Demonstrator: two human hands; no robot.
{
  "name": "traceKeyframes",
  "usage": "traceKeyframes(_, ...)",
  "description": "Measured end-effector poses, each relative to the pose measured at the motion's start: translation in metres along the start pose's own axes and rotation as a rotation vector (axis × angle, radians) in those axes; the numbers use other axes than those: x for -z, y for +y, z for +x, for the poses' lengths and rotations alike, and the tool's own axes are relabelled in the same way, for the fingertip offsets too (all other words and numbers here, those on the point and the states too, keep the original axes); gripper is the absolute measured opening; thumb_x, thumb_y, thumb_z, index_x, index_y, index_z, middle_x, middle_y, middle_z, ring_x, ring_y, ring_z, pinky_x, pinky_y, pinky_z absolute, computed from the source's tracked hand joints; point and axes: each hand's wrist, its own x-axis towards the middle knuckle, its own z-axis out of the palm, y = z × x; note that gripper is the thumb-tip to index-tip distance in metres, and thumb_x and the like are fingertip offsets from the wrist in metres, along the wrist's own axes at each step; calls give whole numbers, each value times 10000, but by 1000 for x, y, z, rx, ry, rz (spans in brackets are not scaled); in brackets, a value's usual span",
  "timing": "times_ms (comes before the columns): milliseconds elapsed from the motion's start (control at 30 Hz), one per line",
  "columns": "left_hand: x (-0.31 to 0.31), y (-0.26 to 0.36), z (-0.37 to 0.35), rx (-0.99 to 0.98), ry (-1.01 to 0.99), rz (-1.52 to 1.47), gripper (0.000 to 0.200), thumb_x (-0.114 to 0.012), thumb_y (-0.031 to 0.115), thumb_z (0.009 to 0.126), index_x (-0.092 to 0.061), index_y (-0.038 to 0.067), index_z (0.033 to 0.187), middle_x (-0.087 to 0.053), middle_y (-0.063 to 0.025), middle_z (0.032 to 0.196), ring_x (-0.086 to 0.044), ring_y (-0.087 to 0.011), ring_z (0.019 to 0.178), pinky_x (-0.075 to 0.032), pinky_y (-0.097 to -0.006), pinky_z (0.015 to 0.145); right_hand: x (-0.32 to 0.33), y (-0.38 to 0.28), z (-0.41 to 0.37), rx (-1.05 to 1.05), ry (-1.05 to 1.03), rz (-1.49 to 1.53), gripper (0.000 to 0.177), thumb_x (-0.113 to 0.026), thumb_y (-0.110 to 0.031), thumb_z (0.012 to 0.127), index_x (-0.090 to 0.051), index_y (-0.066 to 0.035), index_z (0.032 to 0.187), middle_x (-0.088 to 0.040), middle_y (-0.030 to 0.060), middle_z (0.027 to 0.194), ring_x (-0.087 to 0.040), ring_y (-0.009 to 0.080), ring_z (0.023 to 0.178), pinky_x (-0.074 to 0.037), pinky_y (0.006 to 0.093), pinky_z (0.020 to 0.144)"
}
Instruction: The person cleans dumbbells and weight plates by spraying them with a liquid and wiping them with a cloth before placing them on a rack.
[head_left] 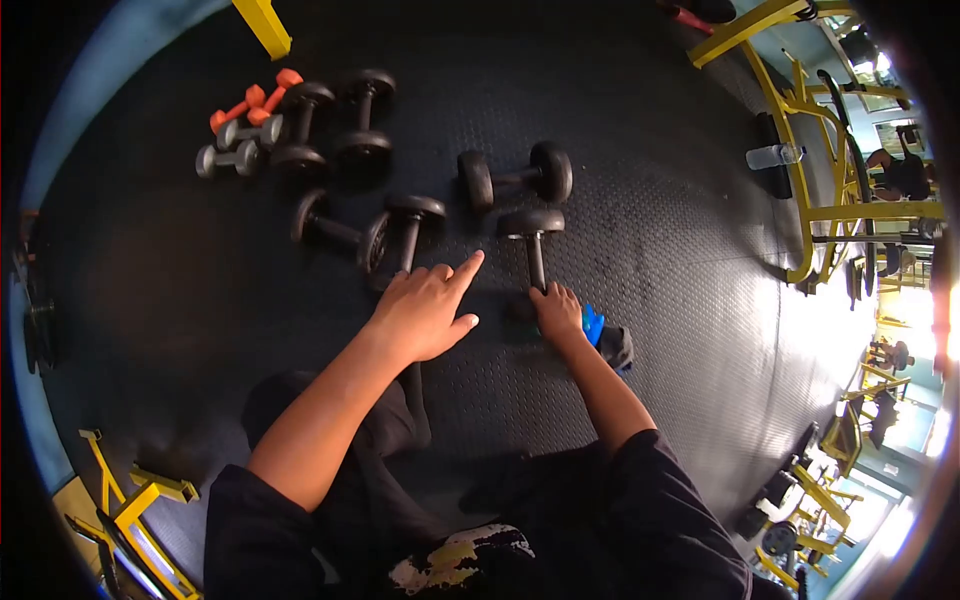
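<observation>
My right hand (560,315) is closed round the near end of a black dumbbell's handle, and the dumbbell's far round head (531,222) points away from me. My left hand (425,312) is raised and open, its index finger stretched out and its thumb apart. Just beyond the left fingers stands another black dumbbell (410,240), its near end hidden by the hand. A third black dumbbell (515,178) lies crosswise farther off, and one more dumbbell (335,230) lies at an angle on the left.
Farther back on the black rubber floor (680,240) are two upright-lying black dumbbells (367,115), grey dumbbells (240,145) and orange dumbbells (258,103). Beside my right wrist is a blue item (593,325). Yellow gym frames (800,180) and a clear bottle (772,157) stand right.
</observation>
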Motion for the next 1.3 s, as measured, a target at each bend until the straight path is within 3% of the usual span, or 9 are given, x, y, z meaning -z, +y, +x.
traceKeyframes(200,30,33,-6,-37,70,-14,738,-633,366,921,-300,115,1530,-587,-208,1291,-569,-377,1199,-442,-470,1035,5,-2,6,66,-152,-9,280,-569,-150,897,-627,-161,1171,-633,145,1123,-662,332,1063,-516,465,913)
traceKeyframes(333,49,51,-15,-52,105,-164,703,-623,368,927,-328,113,1512,-517,-242,1400,-498,-392,1302,-402,-469,1096,76,-16,-1,149,-328,-4,395,-758,-224,793,-654,-110,1157,-642,146,1241,-663,346,1084,-527,468,902)
traceKeyframes(500,47,56,-13,37,-9,-120,701,-613,390,937,-323,125,1518,-456,-219,1469,-449,-375,1354,-376,-464,1119,94,15,17,354,-650,551,779,-860,-398,714,-574,-22,1333,-644,193,1260,-636,355,1129,-510,463,946)
traceKeyframes(633,47,69,-8,59,5,-99,690,-611,396,937,-328,167,1524,-446,-191,1491,-435,-366,1372,-356,-458,1136,58,41,18,98,-769,994,700,-813,-405,792,-587,-2,1319,-677,148,1206,-640,267,1106,-490,385,969)
traceKeyframes(933,19,92,19,60,-93,33,692,-627,371,928,-340,153,1519,-444,-185,1493,-430,-349,1378,-357,-445,1136,40,32,-48,68,-139,1041,668,-791,-448,790,-621,-34,1286,-659,175,1234,-617,317,1161,-471,411,1000)
traceKeyframes(1000,4,103,25,-101,-86,-38,677,-646,345,917,-372,139,1501,-454,-184,1479,-444,-354,1364,-367,-438,1128,37,36,-83,-34,353,999,569,-789,-392,807,-647,-34,1227,-678,165,1172,-644,321,1084,-503,409,944)
traceKeyframes(1100,-41,123,32,-325,-45,-255,641,-697,244,888,-432,105,1455,-507,-163,1388,-538,-313,1262,-443,-415,1055,11,74,-133,-330,612,1168,363,-790,-229,834,-672,-11,1100,-704,99,983,-659,164,839,-536,310,764)
traceKeyframes(1200,-126,142,38,-135,-382,-844,654,-718,139,868,-423,69,1448,-505,-174,1362,-576,-271,1205,-490,-392,993,-31,130,-169,-746,555,1129,292,-765,-208,800,-676,-27,1011,-706,119,889,-696,246,852,-546,362,766)
traceKeyframes(1300,-230,152,48,-61,-268,-722,897,-753,155,828,-211,52,1535,-471,-237,1388,-549,-331,1231,-452,-436,1038,-71,173,-172,-982,214,968,446,-771,-324,775,-656,-48,1107,-710,184,1049,-685,327,1020,-543,417,859)
